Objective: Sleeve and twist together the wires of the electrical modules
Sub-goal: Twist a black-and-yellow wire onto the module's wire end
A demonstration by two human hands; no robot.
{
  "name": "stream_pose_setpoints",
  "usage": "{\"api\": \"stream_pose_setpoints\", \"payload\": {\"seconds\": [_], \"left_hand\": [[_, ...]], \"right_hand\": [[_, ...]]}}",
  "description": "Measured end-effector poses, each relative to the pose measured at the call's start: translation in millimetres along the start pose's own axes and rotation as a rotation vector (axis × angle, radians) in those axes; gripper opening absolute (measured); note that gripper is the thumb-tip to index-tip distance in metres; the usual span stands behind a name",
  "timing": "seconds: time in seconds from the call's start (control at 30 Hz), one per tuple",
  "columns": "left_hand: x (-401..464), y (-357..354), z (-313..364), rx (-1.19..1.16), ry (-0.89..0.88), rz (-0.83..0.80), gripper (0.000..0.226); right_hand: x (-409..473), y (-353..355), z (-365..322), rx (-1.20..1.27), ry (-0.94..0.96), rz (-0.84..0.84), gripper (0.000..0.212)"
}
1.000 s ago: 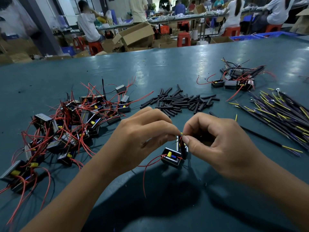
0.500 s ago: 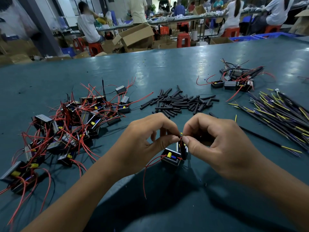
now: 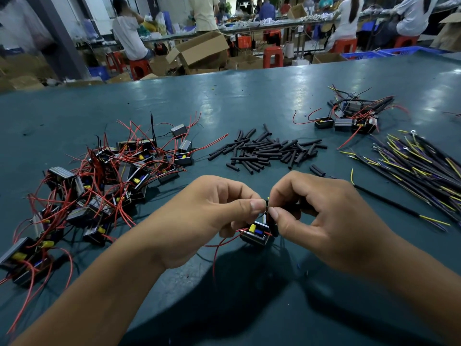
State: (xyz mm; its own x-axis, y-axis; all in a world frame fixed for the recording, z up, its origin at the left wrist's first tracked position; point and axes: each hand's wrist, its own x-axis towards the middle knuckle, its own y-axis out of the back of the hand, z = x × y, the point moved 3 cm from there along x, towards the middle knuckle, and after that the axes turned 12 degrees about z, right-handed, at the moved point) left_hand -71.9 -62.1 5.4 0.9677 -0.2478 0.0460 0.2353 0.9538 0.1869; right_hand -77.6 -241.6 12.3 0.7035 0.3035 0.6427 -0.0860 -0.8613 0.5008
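Your left hand (image 3: 209, 216) and right hand (image 3: 324, 221) meet just above the teal worktop (image 3: 249, 96), thumb and forefinger tips of each pinched tight on the wire ends (image 3: 267, 207) rising from one module (image 3: 257, 234), the other fingers curled under. A small yellow tip shows at the top of the pinch. The module hangs just below your fingertips: a small black open-topped box with a yellow part and a blue part inside, and a thin red lead (image 3: 219, 248) looping out to its left toward you. A black cable (image 3: 389, 203) with yellow and purple ends runs out from under your right hand. To your left lies a tangled heap of modules (image 3: 104, 186) with red leads; ahead, a scatter of short black sleeves (image 3: 269, 151); far right, a bundle of black cables (image 3: 421, 168) and, beyond it, a smaller cluster of modules (image 3: 349, 118).
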Motion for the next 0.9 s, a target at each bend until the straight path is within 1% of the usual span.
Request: {"api": "stream_pose_setpoints", "payload": {"seconds": [0.07, 0.13, 0.2, 0.27, 0.37, 0.47, 0.53, 0.6, 0.7, 0.77, 0.9], "left_hand": [[2.1, -4.6, -3.6, -0.102, 0.048, 0.04, 0.013], [5.1, -9.6, -9.0, -0.148, 0.06, 0.113, 0.013], [6.7, -14.9, -15.2, -0.103, 0.02, 0.172, 0.017], [6.3, -21.3, -18.7, 0.005, -0.066, 0.2, 0.024], [4.6, -33.5, -20.1, 0.188, -0.237, 0.29, 0.03], [6.9, -43.0, -19.8, 0.364, -0.379, 0.425, 0.028], [8.5, -44.7, -18.9, 0.463, -0.44, 0.484, 0.023], [8.7, -43.4, -17.2, 0.485, -0.48, 0.485, 0.016], [8.6, -38.7, -17.0, 0.396, -0.481, 0.384, 0.01], [8.6, -32.9, -18.5, 0.35, -0.462, 0.324, 0.01], [9.7, -22.2, -20.9, 0.331, -0.422, 0.242, 0.016]], "right_hand": [[1.3, 0.7, 3.8, 0.031, -0.055, 0.039, 0.01], [5.1, 4.2, 14.7, 0.101, -0.189, 0.112, 0.012], [9.5, 10.5, 27.6, 0.132, -0.313, 0.173, 0.011], [12.0, 15.1, 35.2, 0.162, -0.373, 0.174, 0.008], [10.8, 16.9, 35.3, 0.198, -0.354, 0.108, 0.01], [11.0, 17.5, 30.4, 0.105, -0.253, 0.054, 0.008], [11.5, 19.1, 28.9, 0.04, -0.203, 0.051, 0.01], [12.0, 22.2, 28.0, 0.0, -0.16, 0.058, 0.013], [12.8, 26.7, 29.4, -0.053, -0.096, 0.046, 0.02], [12.5, 26.9, 29.7, -0.067, -0.071, 0.034, 0.018], [11.1, 26.1, 29.1, -0.069, -0.067, 0.037, 0.01]]}}
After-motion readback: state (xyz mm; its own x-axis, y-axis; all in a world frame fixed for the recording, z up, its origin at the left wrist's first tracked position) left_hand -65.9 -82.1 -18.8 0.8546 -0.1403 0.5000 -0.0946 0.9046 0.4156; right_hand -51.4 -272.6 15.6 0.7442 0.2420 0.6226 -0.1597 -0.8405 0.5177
